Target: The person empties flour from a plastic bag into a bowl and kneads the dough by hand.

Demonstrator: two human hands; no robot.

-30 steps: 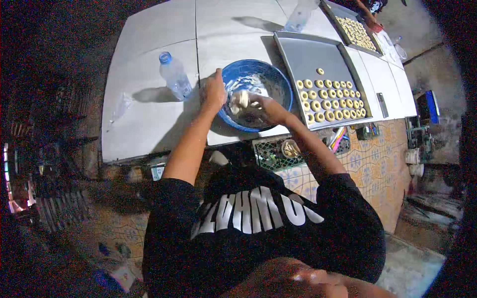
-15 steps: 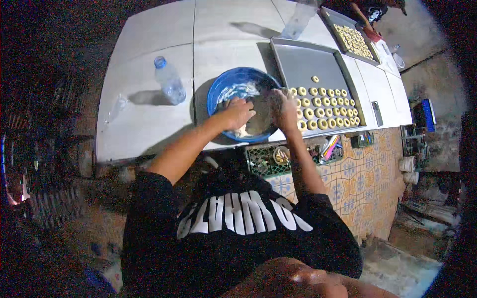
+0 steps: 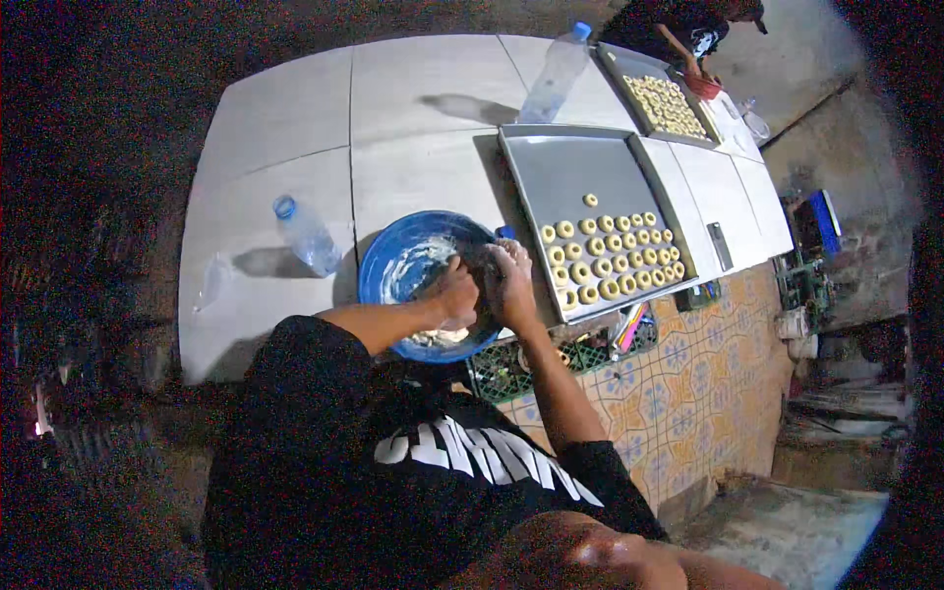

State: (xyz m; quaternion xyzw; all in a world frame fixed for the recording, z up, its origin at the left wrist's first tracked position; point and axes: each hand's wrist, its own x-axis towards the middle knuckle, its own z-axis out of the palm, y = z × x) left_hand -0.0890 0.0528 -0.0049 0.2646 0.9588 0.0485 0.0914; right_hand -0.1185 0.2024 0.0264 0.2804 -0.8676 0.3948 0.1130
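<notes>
A blue basin (image 3: pixel 379 258) stands near the table's front edge, its inner wall smeared with white flour or dough. Pale dough (image 3: pixel 440 337) shows low inside it, close to the near wall. My left hand (image 3: pixel 454 293) is down in the basin with its fingers curled; what they close around is hidden. At the basin's right side my right hand (image 3: pixel 512 283), dusted white, wraps its fingers over the rim. Just right of that hand lies a grey metal tray (image 3: pixel 565 162) with rows of small ring-shaped dough pieces (image 3: pixel 610 287) on its near half.
A clear plastic bottle (image 3: pixel 307 236) lies left of the basin; a larger bottle (image 3: pixel 557 74) is behind the tray. A phone (image 3: pixel 720 246) rests right of the tray. At the far right, another person (image 3: pixel 678 34) works by a second tray (image 3: pixel 629 74). Green crates (image 3: pixel 501 379) sit below the table edge.
The view has shifted, so the table appears lower and more to the left. My left hand has gone from spread fingers to a curled shape inside the basin. My right hand stays at the rim.
</notes>
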